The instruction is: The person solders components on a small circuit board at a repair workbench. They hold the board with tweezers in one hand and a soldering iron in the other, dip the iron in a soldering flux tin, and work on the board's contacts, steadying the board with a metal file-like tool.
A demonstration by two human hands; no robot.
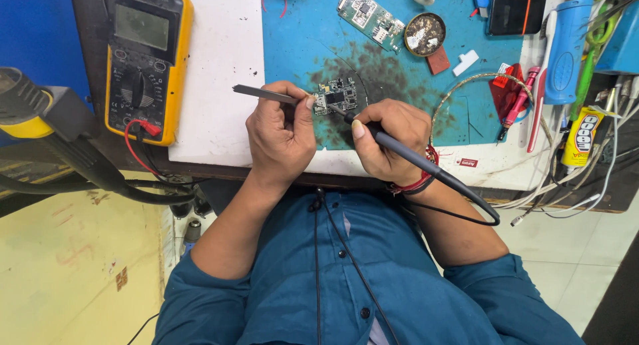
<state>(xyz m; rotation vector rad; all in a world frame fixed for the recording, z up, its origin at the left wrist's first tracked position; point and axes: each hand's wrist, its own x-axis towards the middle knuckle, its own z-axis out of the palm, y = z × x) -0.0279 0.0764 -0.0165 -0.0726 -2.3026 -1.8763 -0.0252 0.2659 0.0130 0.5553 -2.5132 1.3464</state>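
**Two hands at a small circuit board**

Nearest to the camera is the person's blue shirt point(346, 278), with both forearms reaching to the worktop point(219, 72). The left hand point(279, 135) is closed around thin metal tweezers point(263, 93), whose tips are at the left edge of a small circuit board point(335, 95). The right hand point(389, 138) grips a dark soldering iron point(413, 160) like a pen; its tip touches the board, and its black cable point(466, 215) loops back toward the near edge. The board lies on a stained teal mat point(299, 32), just beyond the fingers of both hands. To the left, a yellow multimeter point(146, 58) lies on the worktop. Farther away on the mat are a second, green circuit board point(371, 17) and a round tin point(425, 34). At the far right lie a blue tool handle point(566, 48) and a yellow tube point(583, 138).
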